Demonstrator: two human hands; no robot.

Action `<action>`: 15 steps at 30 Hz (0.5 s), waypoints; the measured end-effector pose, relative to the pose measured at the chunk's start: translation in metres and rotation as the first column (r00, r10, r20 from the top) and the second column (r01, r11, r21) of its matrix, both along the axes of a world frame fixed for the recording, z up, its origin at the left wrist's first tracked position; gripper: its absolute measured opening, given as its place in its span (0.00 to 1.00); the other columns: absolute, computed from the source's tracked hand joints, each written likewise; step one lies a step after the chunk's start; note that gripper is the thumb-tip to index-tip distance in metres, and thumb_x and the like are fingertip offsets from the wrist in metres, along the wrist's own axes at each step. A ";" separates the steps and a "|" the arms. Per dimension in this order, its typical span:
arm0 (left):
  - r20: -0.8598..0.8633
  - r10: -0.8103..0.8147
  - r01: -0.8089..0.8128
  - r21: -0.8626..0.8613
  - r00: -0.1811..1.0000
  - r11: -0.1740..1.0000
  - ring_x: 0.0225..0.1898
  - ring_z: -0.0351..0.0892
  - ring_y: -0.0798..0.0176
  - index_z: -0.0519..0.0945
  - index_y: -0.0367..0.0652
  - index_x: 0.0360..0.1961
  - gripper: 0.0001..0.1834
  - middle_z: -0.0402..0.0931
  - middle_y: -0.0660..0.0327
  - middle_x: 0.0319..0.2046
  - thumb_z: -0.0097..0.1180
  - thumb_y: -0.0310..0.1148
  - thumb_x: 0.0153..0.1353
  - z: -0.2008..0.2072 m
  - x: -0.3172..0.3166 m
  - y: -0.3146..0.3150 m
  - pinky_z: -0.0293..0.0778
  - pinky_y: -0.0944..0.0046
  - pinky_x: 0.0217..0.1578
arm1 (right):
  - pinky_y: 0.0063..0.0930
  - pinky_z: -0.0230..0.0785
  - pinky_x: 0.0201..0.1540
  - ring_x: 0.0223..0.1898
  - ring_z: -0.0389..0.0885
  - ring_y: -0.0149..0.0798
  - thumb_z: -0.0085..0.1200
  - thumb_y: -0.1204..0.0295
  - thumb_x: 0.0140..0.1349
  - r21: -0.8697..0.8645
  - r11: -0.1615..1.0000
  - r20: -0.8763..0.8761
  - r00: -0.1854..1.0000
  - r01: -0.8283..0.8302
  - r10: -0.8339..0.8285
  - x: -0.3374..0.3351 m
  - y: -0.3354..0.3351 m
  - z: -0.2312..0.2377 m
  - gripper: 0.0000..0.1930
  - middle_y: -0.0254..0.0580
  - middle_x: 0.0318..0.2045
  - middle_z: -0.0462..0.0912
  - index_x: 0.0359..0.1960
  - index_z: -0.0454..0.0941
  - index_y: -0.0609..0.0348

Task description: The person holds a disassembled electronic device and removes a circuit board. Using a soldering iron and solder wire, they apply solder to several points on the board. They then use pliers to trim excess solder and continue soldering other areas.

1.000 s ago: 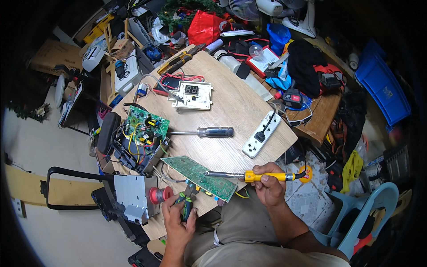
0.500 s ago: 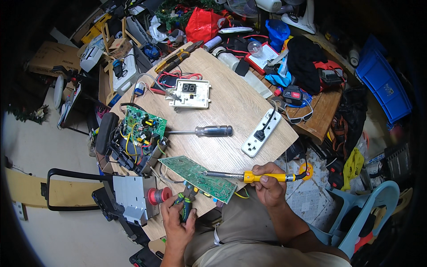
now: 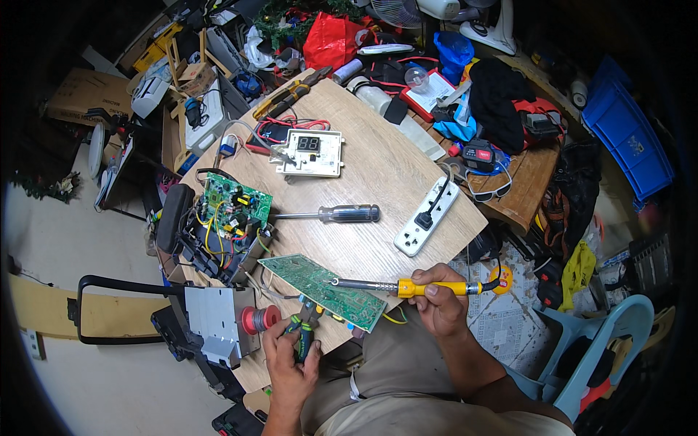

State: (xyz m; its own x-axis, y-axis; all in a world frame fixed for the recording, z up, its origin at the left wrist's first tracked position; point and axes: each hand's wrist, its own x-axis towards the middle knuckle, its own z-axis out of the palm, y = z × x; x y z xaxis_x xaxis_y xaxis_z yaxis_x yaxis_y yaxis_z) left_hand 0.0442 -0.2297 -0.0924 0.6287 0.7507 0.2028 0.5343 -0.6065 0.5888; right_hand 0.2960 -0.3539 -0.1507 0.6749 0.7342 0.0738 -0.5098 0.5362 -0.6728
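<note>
My right hand (image 3: 440, 299) is closed around the yellow handle of a soldering iron (image 3: 429, 288). The iron lies almost level, its tip at the face of a green circuit board (image 3: 320, 287). With my left hand (image 3: 292, 354) I grip green-and-black pliers (image 3: 302, 336), whose jaws meet the board's near edge. Exactly what the jaws pinch is hidden. The board is tilted above the table's near edge, solder side up, with parts showing along its lower edge. A reel of solder wire (image 3: 260, 319) with red flanges sits left of the pliers.
On the wooden table (image 3: 363, 160) lie a screwdriver (image 3: 349, 214), a white power strip (image 3: 427, 218) with a plug in it, a white display module (image 3: 311, 154) and another pair of pliers (image 3: 291, 93). An opened unit with a wired green board (image 3: 236, 203) stands left. A blue chair (image 3: 625, 334) is right.
</note>
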 end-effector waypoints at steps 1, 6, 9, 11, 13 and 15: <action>-0.005 0.001 -0.001 -0.001 1.000 1.000 0.54 0.78 0.41 0.77 0.35 0.49 0.22 0.72 0.42 0.56 0.72 0.24 0.55 0.000 0.000 0.000 0.75 0.49 0.55 | 0.27 0.69 0.36 0.26 0.70 0.30 0.54 0.71 0.68 -0.009 1.000 0.027 1.000 -0.003 0.003 -0.001 0.000 0.000 0.12 0.44 0.27 0.76 0.43 0.80 0.71; -0.001 0.002 -0.002 -0.005 1.000 1.000 0.55 0.78 0.41 0.77 0.35 0.49 0.22 0.72 0.42 0.56 0.72 0.24 0.55 -0.001 0.001 0.000 0.75 0.49 0.55 | 0.26 0.69 0.35 0.28 0.71 0.30 0.54 0.72 0.69 0.004 1.000 0.145 0.989 -0.008 0.007 -0.003 -0.003 -0.002 0.11 0.44 0.29 0.77 0.45 0.80 0.71; -0.006 -0.005 0.005 0.004 1.000 1.000 0.54 0.78 0.41 0.77 0.35 0.50 0.22 0.73 0.42 0.56 0.72 0.24 0.55 0.000 0.001 0.001 0.75 0.49 0.55 | 0.26 0.70 0.35 0.28 0.72 0.30 0.54 0.73 0.69 0.062 0.998 0.095 0.995 -0.011 0.005 -0.002 -0.002 -0.004 0.11 0.46 0.30 0.78 0.45 0.80 0.71; -0.014 -0.011 0.011 -0.001 1.000 1.000 0.53 0.78 0.41 0.77 0.36 0.50 0.22 0.73 0.42 0.56 0.72 0.23 0.54 0.001 0.001 0.002 0.75 0.49 0.54 | 0.26 0.70 0.35 0.28 0.72 0.30 0.55 0.73 0.69 0.059 0.998 0.090 0.996 -0.012 0.006 -0.002 -0.002 -0.005 0.11 0.47 0.31 0.79 0.46 0.80 0.70; -0.020 -0.032 0.033 0.013 0.999 0.999 0.53 0.78 0.40 0.76 0.36 0.49 0.23 0.73 0.42 0.55 0.72 0.23 0.54 0.001 0.000 0.003 0.75 0.49 0.54 | 0.27 0.71 0.36 0.29 0.74 0.30 0.55 0.73 0.69 0.064 0.998 0.099 0.995 -0.008 0.001 -0.004 -0.003 -0.005 0.11 0.47 0.32 0.80 0.46 0.80 0.69; -0.023 -0.045 0.045 0.020 0.999 0.999 0.53 0.78 0.40 0.76 0.36 0.49 0.23 0.73 0.42 0.55 0.72 0.23 0.54 0.002 0.000 0.004 0.75 0.48 0.53 | 0.26 0.72 0.37 0.30 0.76 0.31 0.55 0.73 0.70 0.071 0.997 0.129 0.992 0.001 -0.010 -0.006 -0.004 -0.005 0.10 0.48 0.33 0.81 0.46 0.79 0.69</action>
